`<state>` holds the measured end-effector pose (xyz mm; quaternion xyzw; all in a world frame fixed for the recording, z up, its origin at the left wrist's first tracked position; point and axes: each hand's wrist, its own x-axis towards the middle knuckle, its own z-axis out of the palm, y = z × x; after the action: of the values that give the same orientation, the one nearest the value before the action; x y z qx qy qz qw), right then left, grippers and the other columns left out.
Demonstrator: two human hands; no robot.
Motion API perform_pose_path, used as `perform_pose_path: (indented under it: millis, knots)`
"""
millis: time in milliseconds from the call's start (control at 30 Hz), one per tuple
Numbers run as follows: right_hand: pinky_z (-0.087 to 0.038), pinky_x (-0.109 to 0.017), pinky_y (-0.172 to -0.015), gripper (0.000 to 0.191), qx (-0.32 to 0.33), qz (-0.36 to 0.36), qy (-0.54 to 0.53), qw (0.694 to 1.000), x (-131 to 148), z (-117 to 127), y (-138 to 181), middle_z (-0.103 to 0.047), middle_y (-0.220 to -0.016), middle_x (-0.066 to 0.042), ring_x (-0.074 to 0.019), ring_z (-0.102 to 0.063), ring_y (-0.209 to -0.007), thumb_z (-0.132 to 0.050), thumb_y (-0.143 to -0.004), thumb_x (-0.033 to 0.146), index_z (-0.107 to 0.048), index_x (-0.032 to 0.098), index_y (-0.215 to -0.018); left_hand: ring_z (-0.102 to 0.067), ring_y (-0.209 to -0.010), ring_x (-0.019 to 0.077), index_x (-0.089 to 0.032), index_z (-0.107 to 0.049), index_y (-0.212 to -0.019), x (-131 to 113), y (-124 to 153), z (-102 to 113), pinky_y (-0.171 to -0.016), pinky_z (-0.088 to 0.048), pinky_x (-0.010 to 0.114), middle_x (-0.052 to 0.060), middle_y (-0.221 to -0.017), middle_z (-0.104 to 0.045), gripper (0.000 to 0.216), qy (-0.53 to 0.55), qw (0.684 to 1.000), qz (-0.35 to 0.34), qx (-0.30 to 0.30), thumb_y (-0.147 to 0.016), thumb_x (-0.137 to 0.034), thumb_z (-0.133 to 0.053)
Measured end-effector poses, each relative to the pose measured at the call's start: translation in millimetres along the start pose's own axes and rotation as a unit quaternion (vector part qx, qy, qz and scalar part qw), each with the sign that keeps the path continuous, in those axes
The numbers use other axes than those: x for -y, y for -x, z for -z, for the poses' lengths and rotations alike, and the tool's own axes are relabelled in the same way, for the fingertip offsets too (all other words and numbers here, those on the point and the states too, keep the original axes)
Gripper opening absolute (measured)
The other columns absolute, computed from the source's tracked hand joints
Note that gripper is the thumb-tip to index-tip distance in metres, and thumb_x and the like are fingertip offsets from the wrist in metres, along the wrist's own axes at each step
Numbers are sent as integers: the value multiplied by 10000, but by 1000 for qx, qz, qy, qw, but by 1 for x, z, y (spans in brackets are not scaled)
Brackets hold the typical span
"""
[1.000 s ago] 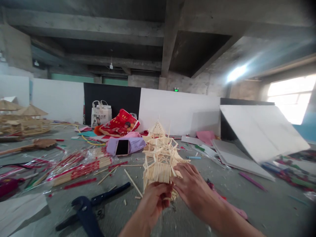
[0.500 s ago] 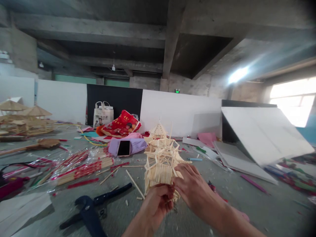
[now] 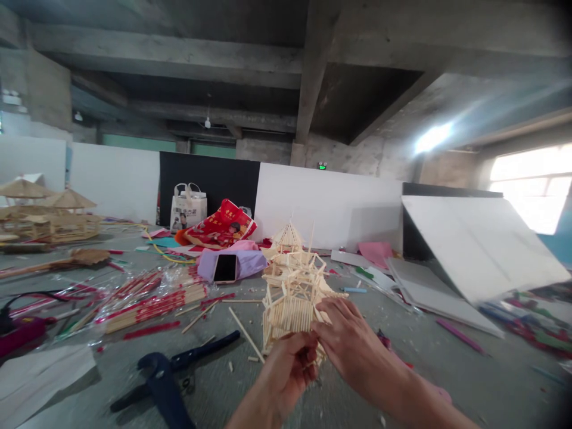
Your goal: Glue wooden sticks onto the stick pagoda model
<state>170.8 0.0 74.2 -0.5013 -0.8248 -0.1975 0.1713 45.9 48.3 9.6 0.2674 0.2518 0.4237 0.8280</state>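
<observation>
Grey sfc (image 3: 411, 333): R hand (image 3: 351, 339) @ stick model (image 3: 292, 313)

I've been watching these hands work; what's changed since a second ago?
Very little: the whole view slid slightly right and down, likely from the head camera turning. No grab or release shows. The left hand and right hand stay at the stick model's near end; the phone and dark blue tool stayed put.
</observation>
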Motion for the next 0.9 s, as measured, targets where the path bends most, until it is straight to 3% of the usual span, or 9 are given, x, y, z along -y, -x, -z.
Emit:
perform_pose_path:
  millis: [200, 333, 500, 667, 900]
  knots:
    - [-354, -401, -954, 73, 3, -4, 7, 1000, 3, 3, -2, -540, -1088, -78, -229, -440, -1088, -550, -825, 167, -620, 188, -823, -435, -413, 41, -112, -608, -632, 0, 0, -2, -396, -384, 152, -36, -501, -497, 46, -6, 1000, 2, -8, -668, -119, -636]
    - [-380, -414, -915, 148, -35, -3, 3, 999, -1, 14, 1, -540, -1080, -79, -229, -456, -1065, -498, -843, 153, -618, 197, -918, -434, -412, 41, -105, -606, -627, -1, 0, 0, -391, -385, 154, -35, -502, -497, 51, -17, 1000, 15, -18, -657, -126, -642]
    - [-391, -431, -893, 220, -65, -26, 24, 997, -35, 31, 18, -524, -1114, -72, -229, -464, -1059, -480, -857, 203, -576, 219, -1055, -444, -428, 41, -104, -605, -634, -2, 1, 0, -391, -379, 147, -29, -516, -509, 74, -29, 999, 27, -24, -670, -150, -651]
    - [-389, -455, -900, 226, -62, -49, 79, 994, -71, 31, 43, -519, -1125, -68, -240, -461, -1075, -492, -853, 239, -569, 237, -1065, -439, -419, 36, -99, -585, -621, -4, 1, -4, -384, -371, 147, -29, -519, -508, 93, -24, 999, 32, -30, -705, -129, -612]
    - [-404, -443, -887, 230, -57, -77, 91, 991, -86, 25, 61, -538, -1104, -77, -238, -495, -1041, -476, -864, 292, -598, 242, -1051, -451, -430, 40, -90, -605, -659, -4, 4, -4, -401, -367, 150, -27, -518, -512, 49, -18, 999, 34, -27, -694, -122, -617]
